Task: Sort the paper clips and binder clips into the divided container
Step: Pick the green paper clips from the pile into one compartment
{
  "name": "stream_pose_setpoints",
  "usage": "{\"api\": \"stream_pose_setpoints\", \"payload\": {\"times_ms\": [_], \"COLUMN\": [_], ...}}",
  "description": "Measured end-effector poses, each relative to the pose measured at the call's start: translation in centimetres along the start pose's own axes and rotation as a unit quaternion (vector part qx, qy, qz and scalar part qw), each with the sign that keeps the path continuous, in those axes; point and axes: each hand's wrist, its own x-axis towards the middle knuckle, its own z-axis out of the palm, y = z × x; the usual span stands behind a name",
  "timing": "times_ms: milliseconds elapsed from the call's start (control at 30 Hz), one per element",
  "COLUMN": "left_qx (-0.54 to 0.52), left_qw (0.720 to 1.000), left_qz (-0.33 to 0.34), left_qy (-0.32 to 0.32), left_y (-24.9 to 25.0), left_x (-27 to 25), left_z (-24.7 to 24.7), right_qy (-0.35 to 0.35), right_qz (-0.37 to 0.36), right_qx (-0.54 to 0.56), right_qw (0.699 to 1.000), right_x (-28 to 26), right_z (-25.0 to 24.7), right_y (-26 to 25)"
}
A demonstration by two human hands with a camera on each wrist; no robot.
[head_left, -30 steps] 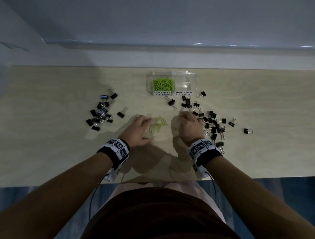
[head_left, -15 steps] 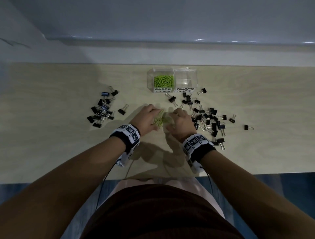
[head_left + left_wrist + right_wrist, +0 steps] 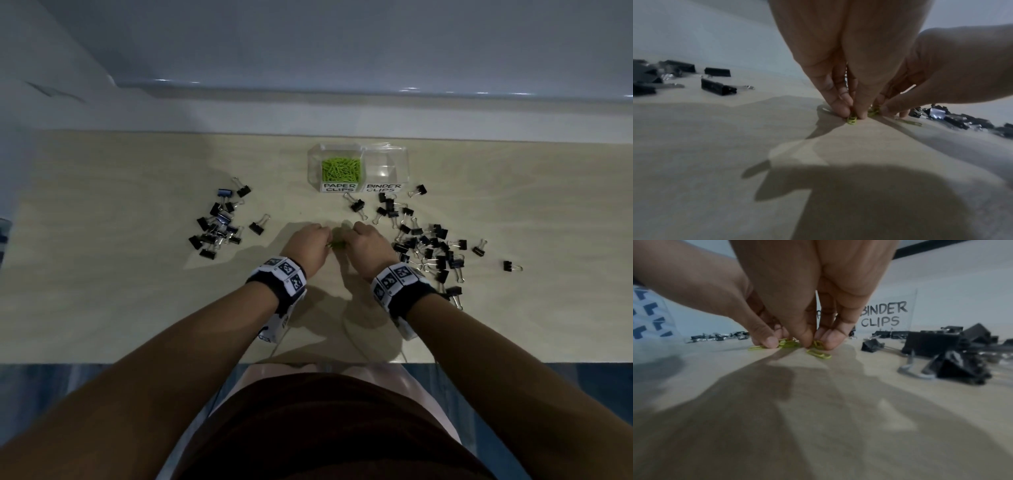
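A small bunch of green paper clips (image 3: 335, 244) lies on the wooden table between my two hands. My left hand (image 3: 308, 245) pinches some of these paper clips (image 3: 852, 119) against the table with thumb and fingertips. My right hand (image 3: 368, 244) pinches others (image 3: 790, 344) the same way; one loose paper clip (image 3: 819, 354) lies just in front of it. The clear divided container (image 3: 358, 168) stands beyond, its PAPER CLIPS half holding green clips, its BINDER CLIPS half (image 3: 387, 169) empty.
Black binder clips lie in two scatters: one pile at the left (image 3: 219, 226), a wider spread at the right (image 3: 428, 243) close to my right wrist. A few sit just before the container (image 3: 358, 205). The table's near edge (image 3: 137, 362) runs below my forearms.
Both hands have come together from flat and apart to fingertips bunched over the green clips, which are gathered from a loose spread into a tight cluster. The head view has tilted slightly.
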Motion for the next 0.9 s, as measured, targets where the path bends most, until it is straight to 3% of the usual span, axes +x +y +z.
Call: {"api": "stream_pose_setpoints", "payload": {"times_ms": [167,300,400,500,667,767,900], "left_qx": [0.113,0.153,0.095,-0.039,-0.141,-0.146,-0.046], "left_qw": [0.99,0.983,0.991,0.999,0.982,0.98,0.991], "left_qz": [0.069,0.089,0.076,0.038,0.016,0.024,0.062], "left_qy": [-0.041,-0.056,-0.051,0.0,0.121,0.136,0.108], "left_y": [0.4,0.1,-0.3,-0.5,0.3,0.7,1.6], "left_x": [0.0,0.5,1.1,2.0,5.4,7.6,7.8], "left_z": [-0.8,-1.5,-2.7,-4.8,-9.1,-10.3,-10.0], "right_qy": [0.004,0.085,0.15,0.194,0.163,0.194,0.108], "right_qz": [0.008,0.041,0.039,0.047,0.048,0.015,0.023], "right_qx": [-0.004,0.097,0.151,0.161,0.124,0.111,0.102], "right_qw": [1.0,0.991,0.976,0.966,0.978,0.975,0.989], "right_x": [-0.3,1.1,4.0,7.6,9.6,7.1,1.6], "right_z": [-1.5,-3.6,-6.3,-8.4,-8.7,-7.6,-4.2], "right_y": [1.2,1.4,1.0,0.8,1.2,1.9,2.8]}}
